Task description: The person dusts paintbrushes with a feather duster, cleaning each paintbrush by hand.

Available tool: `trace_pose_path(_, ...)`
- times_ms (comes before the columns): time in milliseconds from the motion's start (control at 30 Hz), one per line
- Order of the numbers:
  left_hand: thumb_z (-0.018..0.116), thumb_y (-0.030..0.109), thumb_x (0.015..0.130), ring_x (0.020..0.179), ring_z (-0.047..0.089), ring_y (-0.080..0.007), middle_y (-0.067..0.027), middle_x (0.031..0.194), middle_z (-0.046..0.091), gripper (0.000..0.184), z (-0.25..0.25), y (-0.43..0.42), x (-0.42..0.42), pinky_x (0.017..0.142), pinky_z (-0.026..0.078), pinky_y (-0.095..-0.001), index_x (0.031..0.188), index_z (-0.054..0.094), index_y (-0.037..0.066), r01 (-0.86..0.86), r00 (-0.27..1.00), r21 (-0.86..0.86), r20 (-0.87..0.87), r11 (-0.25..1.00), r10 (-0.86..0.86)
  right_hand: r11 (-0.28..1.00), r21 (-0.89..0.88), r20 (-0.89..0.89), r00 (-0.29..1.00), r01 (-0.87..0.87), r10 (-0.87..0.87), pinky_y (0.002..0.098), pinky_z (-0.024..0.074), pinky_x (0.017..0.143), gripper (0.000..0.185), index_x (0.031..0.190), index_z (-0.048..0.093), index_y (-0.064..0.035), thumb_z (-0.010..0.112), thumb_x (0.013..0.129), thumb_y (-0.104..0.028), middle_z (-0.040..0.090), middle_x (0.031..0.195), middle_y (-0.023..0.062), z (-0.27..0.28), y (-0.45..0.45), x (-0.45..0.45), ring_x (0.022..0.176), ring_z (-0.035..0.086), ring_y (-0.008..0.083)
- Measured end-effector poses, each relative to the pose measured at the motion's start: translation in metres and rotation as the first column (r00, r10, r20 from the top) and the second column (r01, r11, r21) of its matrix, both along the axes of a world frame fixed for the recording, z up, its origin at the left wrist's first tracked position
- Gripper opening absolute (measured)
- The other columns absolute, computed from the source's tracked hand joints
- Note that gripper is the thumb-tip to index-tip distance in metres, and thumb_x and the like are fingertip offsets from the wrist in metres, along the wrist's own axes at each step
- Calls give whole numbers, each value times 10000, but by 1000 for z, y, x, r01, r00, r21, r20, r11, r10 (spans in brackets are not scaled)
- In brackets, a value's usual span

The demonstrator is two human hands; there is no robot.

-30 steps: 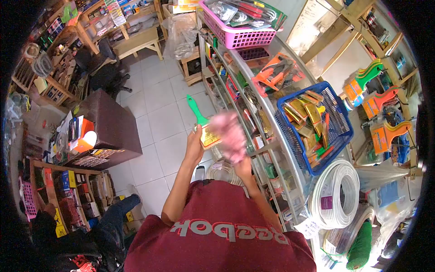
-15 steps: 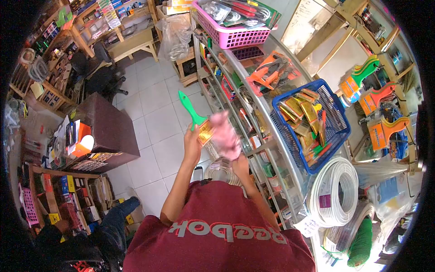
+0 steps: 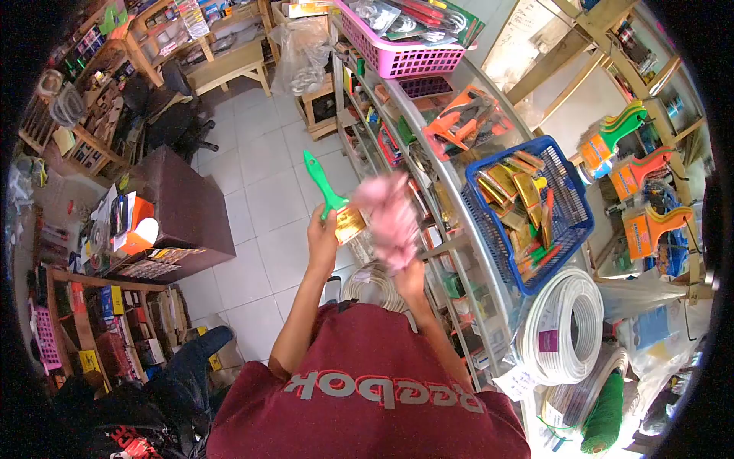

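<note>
A paintbrush (image 3: 325,187) with a green handle and a gold-coloured band is gripped in my left hand (image 3: 323,237), in front of my chest, its handle pointing up and away. My right hand (image 3: 410,277) holds a pink cloth (image 3: 390,218), bunched and blurred by motion, just right of the brush. The cloth covers most of my right fingers. Whether cloth and brush touch, I cannot tell.
To my right runs a glass display counter (image 3: 451,180). On it are a pink basket (image 3: 413,60), orange-handled tools (image 3: 462,118), a blue basket (image 3: 497,260) of brushes and a white cable coil (image 3: 562,325). A brown desk (image 3: 191,206) stands left; another person's leg (image 3: 187,367) shows lower left.
The pink cloth in my right hand has shifted slightly to the right and up. My left hand keeps the paintbrush at nearly the same spot.
</note>
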State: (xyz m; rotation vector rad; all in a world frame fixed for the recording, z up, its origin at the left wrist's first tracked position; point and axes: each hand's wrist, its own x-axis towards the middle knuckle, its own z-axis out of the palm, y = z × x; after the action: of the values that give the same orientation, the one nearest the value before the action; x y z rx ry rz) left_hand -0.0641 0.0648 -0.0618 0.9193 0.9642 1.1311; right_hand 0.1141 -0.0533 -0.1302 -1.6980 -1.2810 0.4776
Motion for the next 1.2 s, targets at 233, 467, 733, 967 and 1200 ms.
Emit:
trace_pose_path(233, 536, 103, 949, 894, 555, -99, -57, 983, 613, 296, 8, -1, -6, 785, 455, -264, 1225, 499, 2, -82, 994, 98, -59, 992, 88, 958, -214, 81, 981, 191, -178, 511, 483, 692, 233, 905, 620, 43, 545, 787, -144, 644, 816, 257, -53, 1, 10, 776, 619, 445)
trace_pose_path(467, 539, 75, 934, 926, 542, -111, -37, 1007, 604, 249, 15, 0, -14, 848, 420, -266, 1172, 522, 6, -43, 999, 190, -24, 981, 49, 949, -315, 190, 981, 14, 48, 476, 482, 741, 226, 885, 614, 29, 569, 781, -167, 645, 809, 240, -73, -4, 16, 807, 636, 397)
trace_pose_path(733, 481, 175, 934, 955, 568, -155, -55, 1070, 572, 230, 16, 7, -28, 892, 427, -311, 1096, 547, 26, 192, 974, 260, 68, 946, -217, 924, -327, -136, 978, -197, 161, 411, 493, 752, 245, 1001, 628, 11, 503, 804, -62, 664, 879, 216, 3, -5, 13, 850, 663, 292)
trace_pose_path(967, 303, 423, 997, 980, 582, -233, -99, 1025, 565, 406, 12, 4, -24, 856, 479, -373, 927, 485, 67, 83, 917, 88, 383, 993, -110, 957, -153, -134, 964, -248, 228, 430, 484, 741, 251, 1013, 623, 4, 489, 813, -69, 647, 879, 229, 6, -11, 13, 820, 625, 369)
trace_pose_path(1200, 298, 673, 914, 1131, 531, -260, -90, 1174, 574, 713, 4, -4, -7, 990, 416, -406, 1205, 519, 61, 85, 798, -288, 592, 954, 108, 872, -392, 4, 948, -292, 319, 430, 471, 824, 307, 1092, 598, -6, 502, 817, -103, 639, 956, 243, -29, -20, -17, 928, 618, 389)
